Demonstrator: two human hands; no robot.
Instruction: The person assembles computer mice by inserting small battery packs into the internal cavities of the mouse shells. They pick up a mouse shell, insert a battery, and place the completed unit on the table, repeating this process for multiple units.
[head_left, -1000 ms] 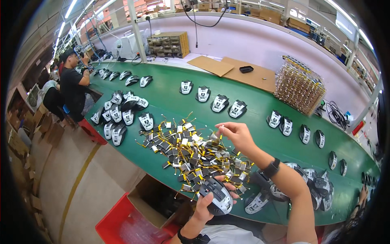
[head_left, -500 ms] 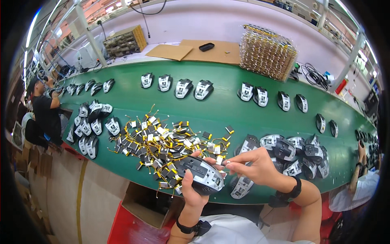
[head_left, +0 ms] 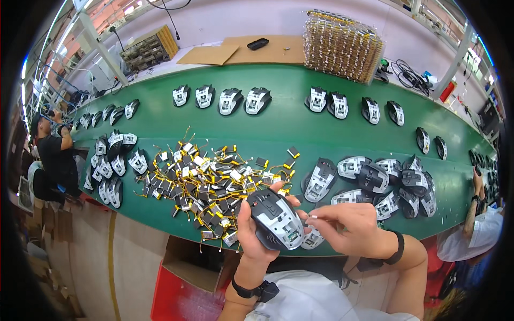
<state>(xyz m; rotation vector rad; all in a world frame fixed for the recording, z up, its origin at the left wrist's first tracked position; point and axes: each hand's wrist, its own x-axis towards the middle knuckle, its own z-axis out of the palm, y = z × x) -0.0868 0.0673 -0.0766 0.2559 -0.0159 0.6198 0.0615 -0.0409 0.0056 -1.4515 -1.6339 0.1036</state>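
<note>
My left hand (head_left: 253, 238) is wrapped round a black and light-grey computer mouse (head_left: 276, 216), its thumb along the near left side and fingertips showing past the far side. Recesses and a small green part are visible on the mouse's exposed face. Close to its right edge, my right hand (head_left: 350, 227) pinches a small white piece (head_left: 314, 216) between thumb and forefinger; most of that piece is hidden. Just beyond my left hand lies a loose heap of small battery packs (head_left: 201, 179), silver and dark grey, with yellow tape and thin wires.
More mice are piled at the right (head_left: 373, 178) and left (head_left: 113, 155) of the green bench (head_left: 225, 134); others stand in a far row. A bundle of packed batteries (head_left: 342, 48) leans at the back. Co-workers are at both sides; a carton (head_left: 187, 267) sits below the bench.
The mouse has turned more upright in my left hand and shifted slightly right. My right hand has moved slightly right and down, still pinching. The whole view has shifted a little.
</note>
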